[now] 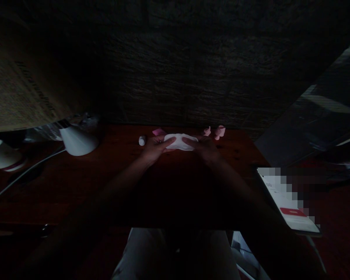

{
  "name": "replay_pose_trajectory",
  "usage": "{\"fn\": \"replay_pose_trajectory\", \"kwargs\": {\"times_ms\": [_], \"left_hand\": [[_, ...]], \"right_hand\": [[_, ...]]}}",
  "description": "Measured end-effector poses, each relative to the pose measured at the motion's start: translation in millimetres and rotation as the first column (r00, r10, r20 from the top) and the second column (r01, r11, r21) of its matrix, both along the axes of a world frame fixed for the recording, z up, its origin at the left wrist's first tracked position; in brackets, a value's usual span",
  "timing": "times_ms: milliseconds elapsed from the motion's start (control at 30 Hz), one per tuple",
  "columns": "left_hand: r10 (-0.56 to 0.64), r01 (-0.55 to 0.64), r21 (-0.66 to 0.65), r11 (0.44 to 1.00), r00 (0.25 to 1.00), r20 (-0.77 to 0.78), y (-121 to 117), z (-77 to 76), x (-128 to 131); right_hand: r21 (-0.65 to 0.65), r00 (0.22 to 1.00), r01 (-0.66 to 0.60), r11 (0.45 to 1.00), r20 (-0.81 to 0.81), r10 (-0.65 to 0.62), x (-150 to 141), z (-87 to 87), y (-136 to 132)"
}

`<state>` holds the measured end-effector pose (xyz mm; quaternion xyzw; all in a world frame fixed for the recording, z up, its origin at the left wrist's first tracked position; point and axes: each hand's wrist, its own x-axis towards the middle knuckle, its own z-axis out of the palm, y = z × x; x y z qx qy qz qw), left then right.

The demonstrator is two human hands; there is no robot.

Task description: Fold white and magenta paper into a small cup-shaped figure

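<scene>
We have both hands on one white piece [181, 141], soft-looking and flattish, stretched sideways between them over the far part of the wooden table [236, 149]. Left hand [154, 147]: closed on its left end, thumb on top. Right hand [207, 149]: closed on its right end, same grip. Fingers underneath mostly hidden; we can't tell whether the piece touches the tabletop. Material unclear too, cloth or something mouldable; too dark.

Risks, as we judge them: uneven pull between the hands could warp or tear the piece, if it's as soft as it looks. Thumbs pressing hard could dent or thin it where they sit. A loose pinch at either end could let it drop. Crowding is the other worry: a small white lump [142, 140] sits just left of the left hand, a bright pink piece [158, 132] lies just behind that hand, and two pale pink pieces, one [206, 132] just behind the right hand and another [220, 132] beside it, could get knocked by a wide sweep. Poor light makes misjudged edges likelier. The lit screen [290, 206] near the right forearm could get bumped by an elbow.
</scene>
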<state>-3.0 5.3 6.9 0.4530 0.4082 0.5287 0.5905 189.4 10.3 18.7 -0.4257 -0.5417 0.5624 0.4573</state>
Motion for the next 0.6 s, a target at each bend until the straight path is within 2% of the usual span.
{"fn": "replay_pose_trajectory", "kwargs": {"times_ms": [100, 267, 500, 600], "left_hand": [[0.019, -0.018, 0.051, 0.999, 0.999, -0.033, 2.1, -2.1, -2.2], [0.049, -0.047, 0.063, 0.997, 0.998, -0.037, 3.8, -4.2, -2.3], [-0.082, 0.082, -0.018, 0.996, 0.997, -0.014, -2.3, -2.4, 4.1], [-0.057, 0.057, -0.021, 0.998, 0.998, 0.012, -2.3, -2.4, 3.9]], "right_hand": [[-0.018, 0.999, 0.001, 1.0, -0.049, -0.002, -2.6, -1.0, 0.8], [0.068, 0.999, 0.011, 0.998, -0.048, -0.008, -4.0, -3.6, 4.3], [0.075, 0.998, 0.066, 0.995, 0.015, -0.068, -1.5, -3.3, 4.7], [0.08, 0.998, 0.07, 0.994, -0.008, -0.069, -2.8, -3.7, 5.5]]}}
